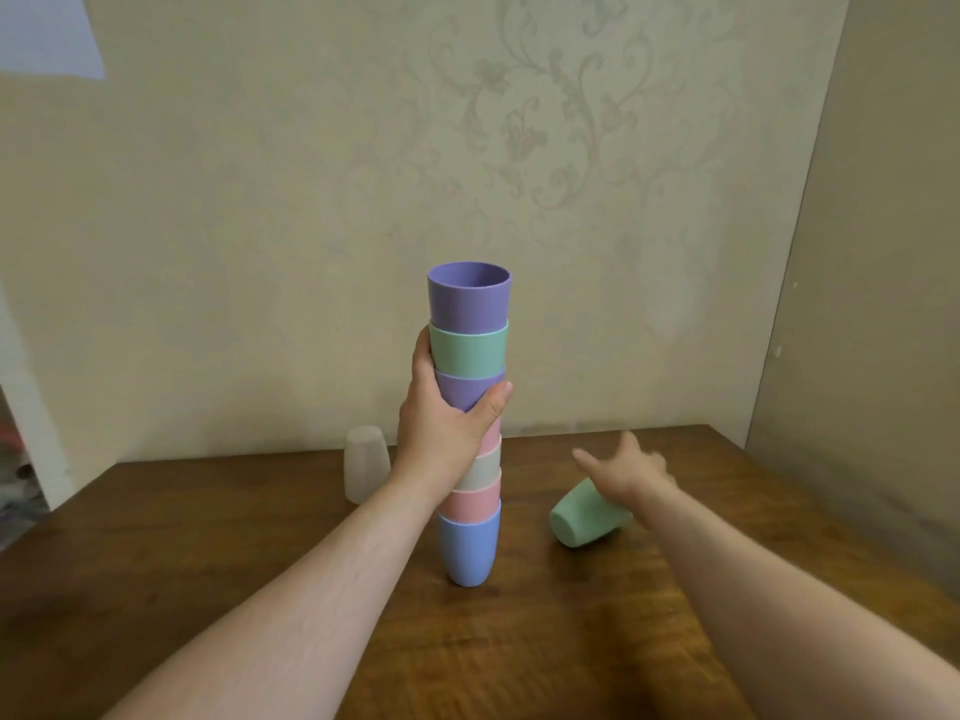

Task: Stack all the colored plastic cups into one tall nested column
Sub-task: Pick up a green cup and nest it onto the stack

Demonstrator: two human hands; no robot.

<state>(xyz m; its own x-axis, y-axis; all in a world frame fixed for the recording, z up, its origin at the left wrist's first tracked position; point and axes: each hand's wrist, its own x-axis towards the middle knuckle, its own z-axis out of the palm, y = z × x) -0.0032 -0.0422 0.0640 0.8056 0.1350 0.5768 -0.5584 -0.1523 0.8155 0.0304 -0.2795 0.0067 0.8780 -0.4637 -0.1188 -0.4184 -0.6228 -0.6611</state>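
Note:
A tall nested column of cups [467, 423] stands upright on the wooden table [519, 641]: blue at the bottom, then pink, cream, pink, purple, green and purple on top. My left hand [441, 428] is wrapped around the column's middle, thumb on the lower purple cup. A loose green cup [584, 514] lies tipped on its side to the right of the column, base toward me. My right hand [626, 470] is blurred, fingers spread, over the green cup's far end; whether it touches the cup I cannot tell. A cream cup [366, 465] stands upside down at the back left.
The table's back edge meets a patterned wall [519, 148] just behind the cups. A second wall closes in at the right. The table's left edge drops off near a doorway with clutter at far left.

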